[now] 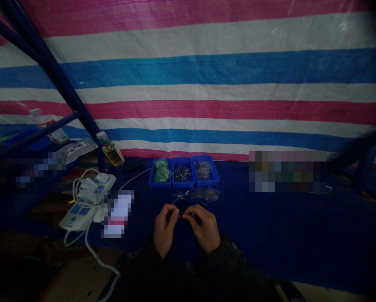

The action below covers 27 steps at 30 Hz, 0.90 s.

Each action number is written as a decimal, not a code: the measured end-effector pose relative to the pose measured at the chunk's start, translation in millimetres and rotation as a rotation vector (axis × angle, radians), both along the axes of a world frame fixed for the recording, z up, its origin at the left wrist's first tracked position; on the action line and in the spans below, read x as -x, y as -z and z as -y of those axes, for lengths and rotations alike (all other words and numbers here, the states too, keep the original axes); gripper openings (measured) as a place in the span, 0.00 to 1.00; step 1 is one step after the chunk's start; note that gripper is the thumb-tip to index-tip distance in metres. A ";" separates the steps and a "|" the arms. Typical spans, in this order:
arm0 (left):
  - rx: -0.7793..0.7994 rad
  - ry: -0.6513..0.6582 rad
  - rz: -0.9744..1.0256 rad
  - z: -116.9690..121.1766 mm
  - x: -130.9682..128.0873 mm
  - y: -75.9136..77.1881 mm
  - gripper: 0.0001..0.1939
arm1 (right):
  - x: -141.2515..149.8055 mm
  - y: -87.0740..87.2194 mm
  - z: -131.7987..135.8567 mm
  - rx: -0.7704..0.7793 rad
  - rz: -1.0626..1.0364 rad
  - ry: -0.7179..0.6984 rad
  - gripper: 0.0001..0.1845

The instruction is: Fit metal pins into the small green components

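Observation:
My left hand (pixel 164 228) and my right hand (pixel 203 226) meet over the dark blue table cover (pixel 269 235), fingers pinched together on a small thin metal part (pixel 182 213) held between them. Just beyond the hands lie a few loose metal pins (pixel 180 195) and small clear bags of parts (pixel 205 193). Behind those stand three blue bins: the left bin (pixel 160 170) with green pieces, the middle bin (pixel 183 172) with metal pins, the right bin (pixel 206 170) with bagged brownish parts.
A white power strip (pixel 84 201) with coiled cable lies at the left. A small bottle of yellow liquid (pixel 111 150) stands by a blue frame post (pixel 65 88). A striped tarp (pixel 206 84) hangs behind the table.

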<state>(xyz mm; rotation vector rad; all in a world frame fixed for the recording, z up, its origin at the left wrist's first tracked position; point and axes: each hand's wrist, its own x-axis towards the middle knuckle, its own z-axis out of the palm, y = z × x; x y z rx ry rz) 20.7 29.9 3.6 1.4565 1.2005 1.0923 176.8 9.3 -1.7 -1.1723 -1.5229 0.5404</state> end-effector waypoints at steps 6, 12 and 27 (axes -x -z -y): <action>0.020 -0.015 0.019 -0.5 1.5 1.8 0.13 | -0.9 -1.6 0.3 -0.028 -0.013 -0.028 0.10; -0.018 0.063 -0.066 0.2 0.4 -3.2 0.13 | -1.7 -0.2 -0.6 -0.032 -0.046 0.007 0.10; -0.053 0.130 -0.141 0.4 -1.9 -5.7 0.14 | -1.1 0.2 -1.1 0.036 -0.068 -0.034 0.09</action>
